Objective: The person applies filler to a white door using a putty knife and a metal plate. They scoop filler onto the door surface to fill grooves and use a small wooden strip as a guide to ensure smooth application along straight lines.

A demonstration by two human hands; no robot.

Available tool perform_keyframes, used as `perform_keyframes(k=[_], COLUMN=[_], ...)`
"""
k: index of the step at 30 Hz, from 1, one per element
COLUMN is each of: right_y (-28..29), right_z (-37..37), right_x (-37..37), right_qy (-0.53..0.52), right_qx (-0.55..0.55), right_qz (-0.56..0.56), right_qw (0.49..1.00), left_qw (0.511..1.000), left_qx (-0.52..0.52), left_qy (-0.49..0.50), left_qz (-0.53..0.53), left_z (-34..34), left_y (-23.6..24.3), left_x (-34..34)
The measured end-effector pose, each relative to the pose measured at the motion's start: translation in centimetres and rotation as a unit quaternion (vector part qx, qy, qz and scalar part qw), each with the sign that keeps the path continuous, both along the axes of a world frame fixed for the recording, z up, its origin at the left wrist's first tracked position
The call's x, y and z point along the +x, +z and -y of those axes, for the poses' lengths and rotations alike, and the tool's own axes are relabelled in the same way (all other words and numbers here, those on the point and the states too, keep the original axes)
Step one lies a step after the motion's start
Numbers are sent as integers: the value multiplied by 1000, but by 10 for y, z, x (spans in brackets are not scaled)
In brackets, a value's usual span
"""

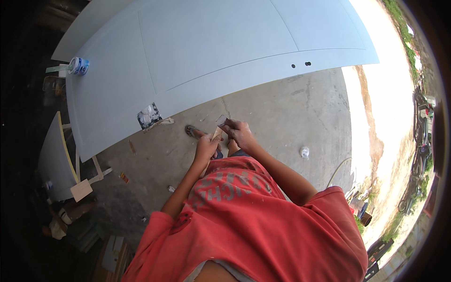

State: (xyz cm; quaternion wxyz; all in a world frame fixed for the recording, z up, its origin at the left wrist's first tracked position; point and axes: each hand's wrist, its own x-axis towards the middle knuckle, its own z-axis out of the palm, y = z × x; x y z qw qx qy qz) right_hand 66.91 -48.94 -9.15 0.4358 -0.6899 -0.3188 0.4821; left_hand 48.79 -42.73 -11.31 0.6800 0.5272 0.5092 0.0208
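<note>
My left hand (206,144) is closed on a light-brown flat strip (217,133), which looks like wood. Close beside it, my right hand (240,135) pinches a thin grey piece (220,120) that looks like a sheet or a blade; its exact kind is unclear. The two pieces meet or overlap between my fingers, in front of my red shirt. Beyond my hands lies a large pale blue-grey door panel (211,42) with grooved lines and small holes near its right end. On its near edge rests a dark square (149,115) smeared with white paste.
A blue-and-white tub (79,66) stands at the panel's far left, with a flat tool across it. Another panel (55,162) leans at the left by a wooden support. On the concrete floor (282,105) lie a crumpled clear plastic item (304,152) and a hose (337,170).
</note>
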Motion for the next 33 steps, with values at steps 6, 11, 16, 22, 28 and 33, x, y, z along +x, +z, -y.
perform_keyframes(k=[6,11,16,22,28,33], right_y=[-22,-15,-31,-67,-101,-47], right_z=[2,3,17,17,39,32], right_x=[9,15,12,22,21,8], right_qy=[54,124,115,-10,35,42], right_qx=[45,15,91,-66,-64,93], right_qz=[188,139,202,129,167,103], right_qw=[980,982,968,989,983,989], left_qw=[996,995,972,966,976,967], left_qx=[78,-92,-227,-254,-213,90], left_qy=[-6,22,52,31,-12,-195], left_qz=[-47,-12,17,16,-37,-139], left_z=[1,-3,-8,-7,-6,-5], left_y=[8,8,17,13,16,-25], left_x=[4,9,13,10,20,4])
